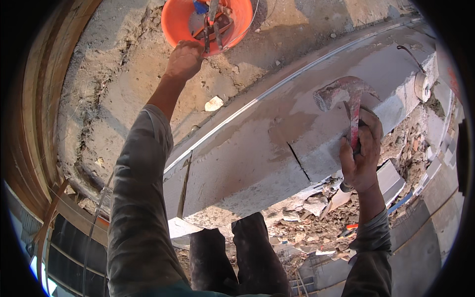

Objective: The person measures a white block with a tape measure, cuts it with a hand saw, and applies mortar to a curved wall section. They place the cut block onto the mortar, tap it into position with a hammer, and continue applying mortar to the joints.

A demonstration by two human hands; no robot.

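Observation:
My left hand [185,60] is closed over the near rim of an orange bucket [170,20]; its fingertips are partly hidden. Inside the bucket lie several hand tools [213,24] with dark, dusty shafts, and a blue item [200,7]. A shaft stands against the rim beside my fingers. My right hand [363,151] is wrapped round the red handle of a hammer [355,106]. Its whitish, mortar-crusted head points away from me, over the wet grey top of a long concrete ledge [237,168].
A pale edge strip [257,99] runs along the ledge's far side. Two dark slots cut across the ledge. A round spool [422,86] sits at its right end. Broken rubble [316,222] lies below, near my legs. Wooden boards [37,99] stand at the left; a pale stone [214,103] rests on the dirt.

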